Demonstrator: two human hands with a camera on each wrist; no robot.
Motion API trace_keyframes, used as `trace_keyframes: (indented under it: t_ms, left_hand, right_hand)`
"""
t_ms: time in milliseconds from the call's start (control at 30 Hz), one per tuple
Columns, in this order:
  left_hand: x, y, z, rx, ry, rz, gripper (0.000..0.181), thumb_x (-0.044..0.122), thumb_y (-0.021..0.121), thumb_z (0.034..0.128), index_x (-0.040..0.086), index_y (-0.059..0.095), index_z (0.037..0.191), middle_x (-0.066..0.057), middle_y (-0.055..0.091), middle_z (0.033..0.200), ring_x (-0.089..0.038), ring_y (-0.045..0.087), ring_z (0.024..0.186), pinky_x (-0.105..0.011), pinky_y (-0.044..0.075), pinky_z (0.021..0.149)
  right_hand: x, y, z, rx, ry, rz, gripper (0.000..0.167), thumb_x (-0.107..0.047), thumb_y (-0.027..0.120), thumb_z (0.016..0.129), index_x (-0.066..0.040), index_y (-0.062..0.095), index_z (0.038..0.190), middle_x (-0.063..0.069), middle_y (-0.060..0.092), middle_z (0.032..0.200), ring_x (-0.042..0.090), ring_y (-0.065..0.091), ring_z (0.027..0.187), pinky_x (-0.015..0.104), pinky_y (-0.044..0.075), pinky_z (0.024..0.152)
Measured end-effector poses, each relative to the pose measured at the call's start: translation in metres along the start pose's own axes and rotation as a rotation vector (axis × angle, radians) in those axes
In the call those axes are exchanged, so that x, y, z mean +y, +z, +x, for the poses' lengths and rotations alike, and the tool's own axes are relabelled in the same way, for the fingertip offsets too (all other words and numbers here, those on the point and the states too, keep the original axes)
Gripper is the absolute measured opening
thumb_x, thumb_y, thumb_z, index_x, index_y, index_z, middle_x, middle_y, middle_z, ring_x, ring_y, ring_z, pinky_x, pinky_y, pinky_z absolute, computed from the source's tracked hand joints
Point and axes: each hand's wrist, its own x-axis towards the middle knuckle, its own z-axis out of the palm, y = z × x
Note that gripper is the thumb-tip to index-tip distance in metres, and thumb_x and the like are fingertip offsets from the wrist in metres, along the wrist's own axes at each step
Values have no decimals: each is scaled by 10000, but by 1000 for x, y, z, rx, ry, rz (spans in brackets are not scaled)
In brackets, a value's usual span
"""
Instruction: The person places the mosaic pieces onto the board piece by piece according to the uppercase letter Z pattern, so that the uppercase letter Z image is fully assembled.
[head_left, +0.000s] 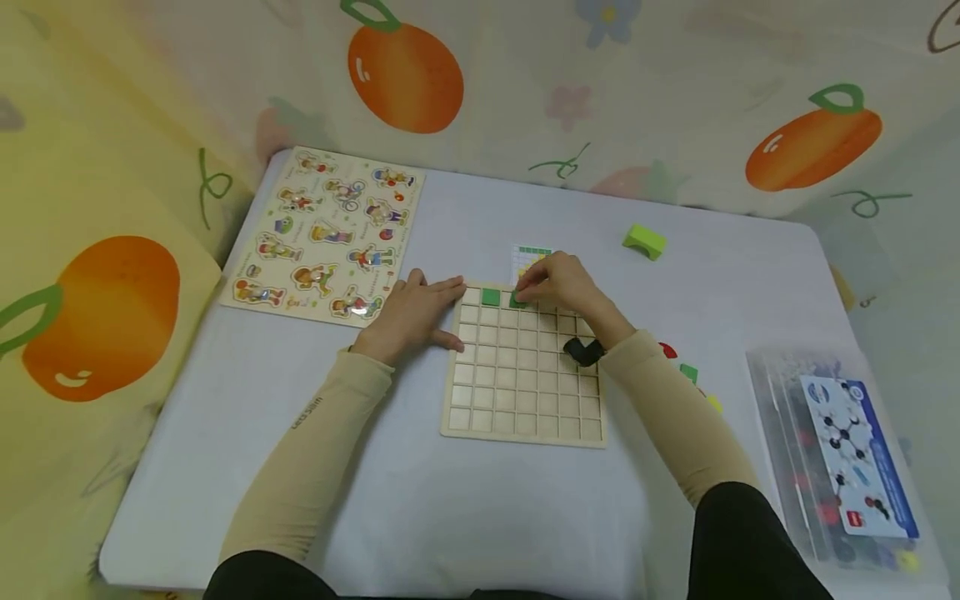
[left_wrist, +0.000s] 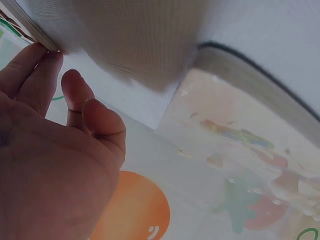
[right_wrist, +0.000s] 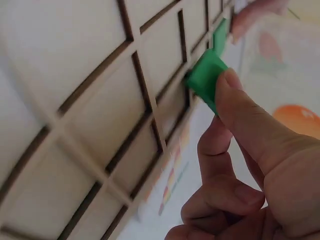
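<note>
My right hand (head_left: 564,285) pinched a tilted, smooth green square tile (right_wrist: 205,76); my spread left hand (head_left: 409,317) touched the pale wooden gridded board (head_left: 506,398) at ten o'clock.

A cream rectangular picture board (head_left: 318,252) is lying left. A transparent rectangular plastic box (head_left: 793,467) is resting right.

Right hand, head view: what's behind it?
Behind the right hand, part of a printed grid card shows: green squares along its top, some yellow below. The hand covers its lower right; the pattern there can't be seen.
</note>
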Motion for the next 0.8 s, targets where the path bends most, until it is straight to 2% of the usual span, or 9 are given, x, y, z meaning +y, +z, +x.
trace_keyframes:
  t_ms: [100,200,333,400,467,567,700,767,800]
  left_hand:
    - [0,0,0,0,-1,-3,1005,559,827,730,170,446,1575,-8,397,1673,-298,454,1066,-402,393,855]
    - [0,1,-1,2,-1,-6,1006,562,827,731,170,445,1576,-6,395,1673,-290,452,1056,-393,386,846]
    - [-1,0,-1,8,-3,10,1015,575,823,730,170,439,1578,2,393,1674,-284,453,1050,-392,390,844]
    - [0,0,0,10,-5,19,1019,578,822,729,170,437,1579,4,393,1674,-286,457,1051,-398,399,847]
    - [0,1,0,13,-4,25,1025,580,820,729,165,431,1582,3,393,1675,-287,458,1052,-406,408,853]
    - [0,1,0,20,-9,13,1023,567,821,726,171,429,1584,12,389,1677,-288,458,1052,-418,415,869]
    - [0,0,0,13,-21,-16,1012,552,816,728,192,424,1588,31,380,1681,-282,452,1058,-425,404,893]
    - [0,0,-1,3,-22,-26,1010,548,812,732,195,416,1592,30,374,1684,-285,449,1062,-429,401,901]
    - [1,1,-1,-2,-19,-27,1012,549,810,735,194,411,1594,28,372,1685,-290,450,1070,-433,402,908]
  right_hand:
    - [-7,6,11,-14,3,-35,237,-209,819,887,-47,811,1060,153,788,1156,342,684,1167,488,506,1082]
    - [-10,9,15,-12,28,-90,237,-237,830,877,-70,819,1045,130,799,1127,329,689,1152,481,516,1065]
    - [-13,11,14,-6,45,-133,229,-283,823,886,-111,829,1036,96,801,1139,312,698,1135,470,555,984]
    - [-12,9,9,0,4,-153,234,-286,790,917,-108,827,1065,106,796,1160,315,698,1140,461,559,974]
    - [-10,4,1,23,-33,-161,241,-277,763,940,-94,823,1085,120,792,1168,308,704,1120,433,555,957]
    - [0,-11,-18,61,-45,-164,240,-246,744,956,-57,818,1085,170,779,1173,301,678,992,385,513,878]
    - [27,-33,-50,83,58,-195,252,-243,748,954,-40,812,1088,222,749,1218,358,648,1025,446,496,877]
    - [45,-41,-68,80,109,-219,264,-240,732,966,-32,802,1113,243,727,1256,413,645,1177,514,506,978]
    - [54,-45,-77,78,134,-232,270,-243,721,973,-33,799,1124,257,713,1275,430,634,1200,538,507,987]
